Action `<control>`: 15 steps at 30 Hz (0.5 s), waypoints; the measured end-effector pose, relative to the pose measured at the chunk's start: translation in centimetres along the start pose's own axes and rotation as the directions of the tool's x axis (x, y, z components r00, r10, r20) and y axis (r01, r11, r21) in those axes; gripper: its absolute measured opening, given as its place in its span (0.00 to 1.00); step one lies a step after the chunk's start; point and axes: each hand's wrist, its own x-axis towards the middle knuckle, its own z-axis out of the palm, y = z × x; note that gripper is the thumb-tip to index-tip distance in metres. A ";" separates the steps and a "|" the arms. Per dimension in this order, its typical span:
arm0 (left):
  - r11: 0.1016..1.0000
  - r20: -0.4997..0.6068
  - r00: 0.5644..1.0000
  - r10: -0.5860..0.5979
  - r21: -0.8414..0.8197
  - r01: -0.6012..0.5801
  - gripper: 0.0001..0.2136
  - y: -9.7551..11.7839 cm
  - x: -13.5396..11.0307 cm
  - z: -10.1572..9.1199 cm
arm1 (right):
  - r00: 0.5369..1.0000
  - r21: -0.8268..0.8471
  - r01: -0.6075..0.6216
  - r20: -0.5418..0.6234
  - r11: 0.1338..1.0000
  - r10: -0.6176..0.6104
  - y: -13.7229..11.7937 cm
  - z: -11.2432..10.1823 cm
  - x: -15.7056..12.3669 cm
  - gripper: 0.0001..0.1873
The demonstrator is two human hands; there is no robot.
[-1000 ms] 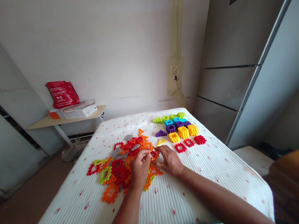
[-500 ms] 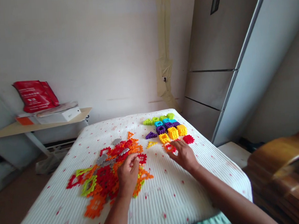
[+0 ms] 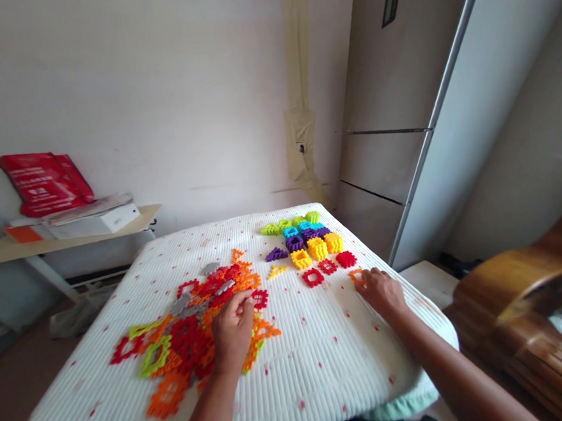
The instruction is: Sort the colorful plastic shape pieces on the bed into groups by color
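A loose pile of orange, red, grey and lime interlocking plastic pieces [image 3: 188, 329] lies on the white dotted mattress [image 3: 320, 361]. My left hand [image 3: 232, 332] rests curled on the pile's right side, its fingertips pinching a red square piece [image 3: 259, 298]. My right hand [image 3: 383, 291] is further right, near the mattress edge, fingertips on an orange square piece [image 3: 357, 276]. Beyond it stand sorted groups: red squares [image 3: 328, 269], yellow blocks [image 3: 318, 249], purple ones [image 3: 305, 238], blue [image 3: 293, 231] and green [image 3: 286, 223].
A purple triangle [image 3: 277, 254] and a yellow triangle [image 3: 276, 272] lie between pile and groups. A shelf [image 3: 71, 235] at left holds a red bag [image 3: 43, 182] and white box [image 3: 94, 220]. A grey fridge [image 3: 391, 138] and wooden furniture [image 3: 524, 315] stand right.
My right hand left the pile and carried an orange piece rightward, past the red squares, to the mattress's right side. The left hand stayed at the pile. The view swung right.
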 end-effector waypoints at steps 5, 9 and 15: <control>1.000 0.009 1.000 0.005 -0.004 -0.005 0.12 0.1 0.0 0.0 | 0.999 0.032 -0.022 -0.024 0.999 0.022 0.2 -0.3 -0.2 0.11; 1.000 0.021 1.000 0.015 -0.012 -0.015 0.12 -0.1 -0.1 0.2 | 0.973 0.086 0.175 -0.170 0.981 -0.159 -0.4 -1.1 0.7 0.10; 1.000 0.007 1.000 0.012 0.008 -0.012 0.11 -0.3 -0.1 0.2 | 0.863 0.146 0.505 -0.108 0.851 -0.493 -2.7 -0.9 4.4 0.13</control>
